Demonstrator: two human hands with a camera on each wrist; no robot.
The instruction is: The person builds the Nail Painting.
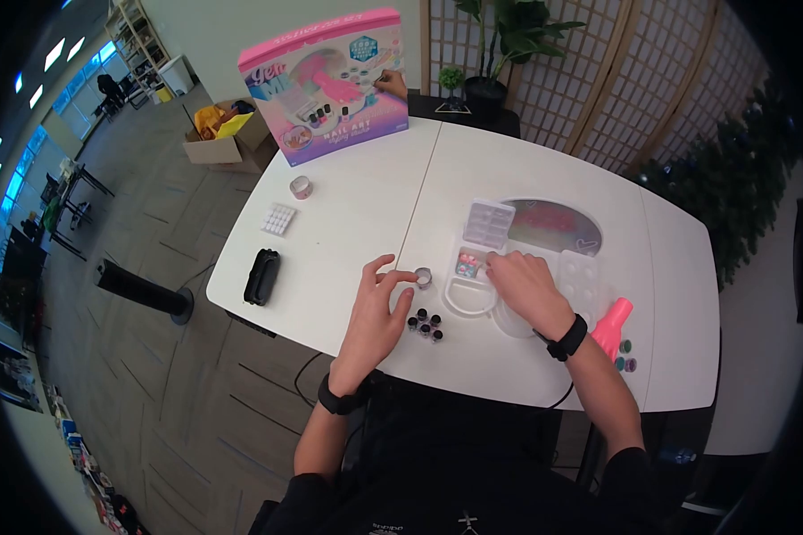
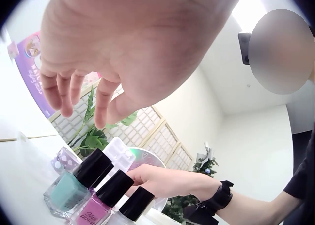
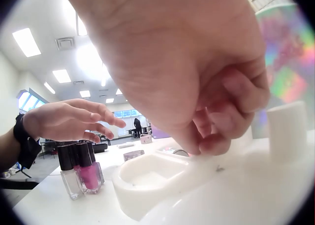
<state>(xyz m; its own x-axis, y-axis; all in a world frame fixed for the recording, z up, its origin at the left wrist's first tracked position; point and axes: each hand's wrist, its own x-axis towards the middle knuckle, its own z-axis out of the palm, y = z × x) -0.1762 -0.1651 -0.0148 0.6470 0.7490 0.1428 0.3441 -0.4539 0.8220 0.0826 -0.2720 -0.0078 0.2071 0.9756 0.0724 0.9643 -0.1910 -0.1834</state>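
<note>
My right hand (image 1: pixel 531 287) is over the white nail station (image 1: pixel 470 308), its fingers curled and fingertips at a compartment of small pink and blue pieces (image 1: pixel 467 262). I cannot tell whether they pinch a piece; in the right wrist view the curled fingers hide the spot. My left hand (image 1: pixel 376 310) hovers over the table with fingers loosely bent, holding nothing. Its fingertips are close beside a small round pot (image 1: pixel 424 278). Below it stand several nail polish bottles (image 1: pixel 426 326) with black caps, among them a teal bottle (image 2: pixel 69 191) and a pink bottle (image 2: pixel 92 209).
A clear divided tray (image 1: pixel 489 223) and an oval mirror (image 1: pixel 558 228) stand at the station's back. Right of it lie a pink model hand (image 1: pixel 612 330) and small pots (image 1: pixel 626 348). Leftward are a black case (image 1: pixel 261 277), white pieces (image 1: pixel 278 218), a round tub (image 1: pixel 301 187) and a nail-art box (image 1: pixel 330 98).
</note>
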